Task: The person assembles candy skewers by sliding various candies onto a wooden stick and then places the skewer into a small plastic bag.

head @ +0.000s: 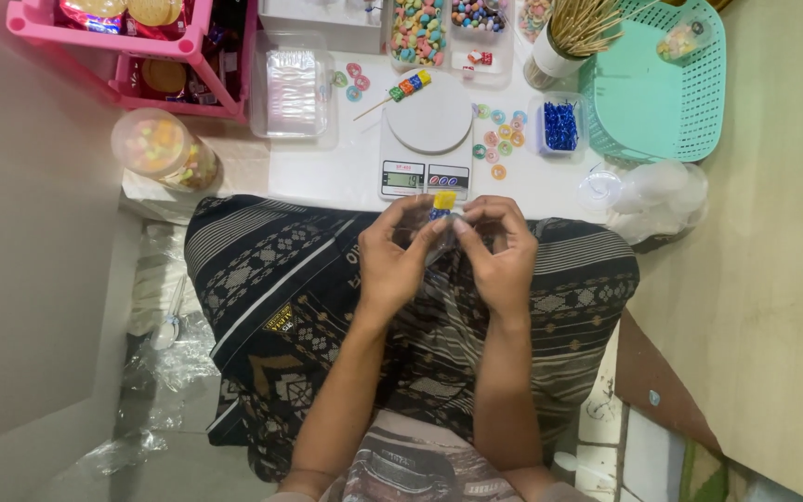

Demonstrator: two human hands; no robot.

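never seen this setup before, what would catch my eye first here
Both hands, the left hand and the right hand, meet above a dark patterned cloth on the lap, pinching a small clear plastic bag with yellow and blue sweets inside. Just beyond sits a white digital kitchen scale bearing a skewer of coloured sweets, with a mint-green plastic basket to its right.

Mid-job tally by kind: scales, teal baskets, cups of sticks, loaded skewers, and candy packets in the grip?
Scale: 1
Teal basket: 1
Cup of sticks: 1
Loaded skewer: 1
Candy packet: 1
Total: 5
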